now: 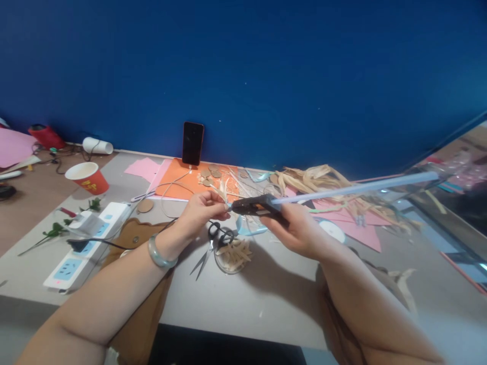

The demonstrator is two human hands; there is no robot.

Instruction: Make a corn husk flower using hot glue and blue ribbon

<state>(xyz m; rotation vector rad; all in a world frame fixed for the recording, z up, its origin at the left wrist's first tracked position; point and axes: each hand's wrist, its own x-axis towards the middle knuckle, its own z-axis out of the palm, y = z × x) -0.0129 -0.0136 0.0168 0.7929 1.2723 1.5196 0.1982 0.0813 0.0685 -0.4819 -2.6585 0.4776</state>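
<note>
My right hand (294,230) is closed round a black glue gun (254,205), with a long translucent glue stick (353,187) running out of its back end to the right. The gun's nozzle points left at the fingertips of my left hand (201,213). Those fingers pinch a small bunch of pale husk strips (223,190), whose ends stick up above them. Whether nozzle and strips touch, I cannot tell. Below the hands lie black-handled scissors (211,248), partly over a round clear dish (228,272) of cut pale strips (234,253).
A phone (193,143) leans on the blue wall behind orange paper (173,180) with wooden discs. Dry husks (312,177) and pink paper (365,230) lie at right. At left are a power strip (68,268), a red paper cup (91,180) and a white cup (98,146); cables cross nearby.
</note>
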